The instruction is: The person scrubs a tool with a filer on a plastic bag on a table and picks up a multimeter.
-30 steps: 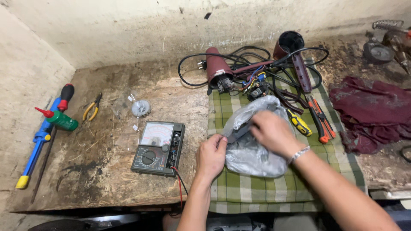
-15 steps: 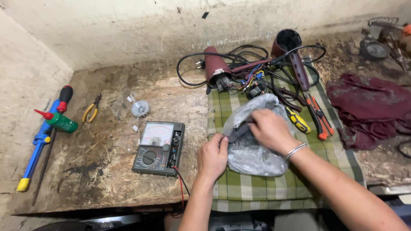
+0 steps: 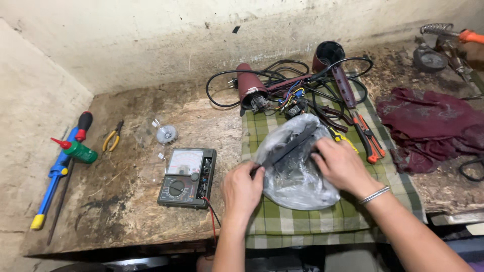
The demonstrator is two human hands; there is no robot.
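Open bench surface lies between the multimeter [image 3: 187, 177] and the blue tool [image 3: 53, 176] at far left, giving a hand free passage there. Behind the plastic bag [image 3: 297, 168], tangled black cables [image 3: 302, 83] and dismantled maroon housings [image 3: 250, 90] block the way. Red-handled pliers [image 3: 369, 138] and a maroon rag [image 3: 428, 123] crowd the right side. The checked cloth [image 3: 282, 221] in front is bare.

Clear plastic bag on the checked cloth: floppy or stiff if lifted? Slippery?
Probably floppy: the plastic bag is crumpled and wrinkled around dark contents. Likely to sag unevenly if lifted by one edge, since a dark flat piece juts from its mouth between the left hand and right hand. The glossy film looks fairly slick.
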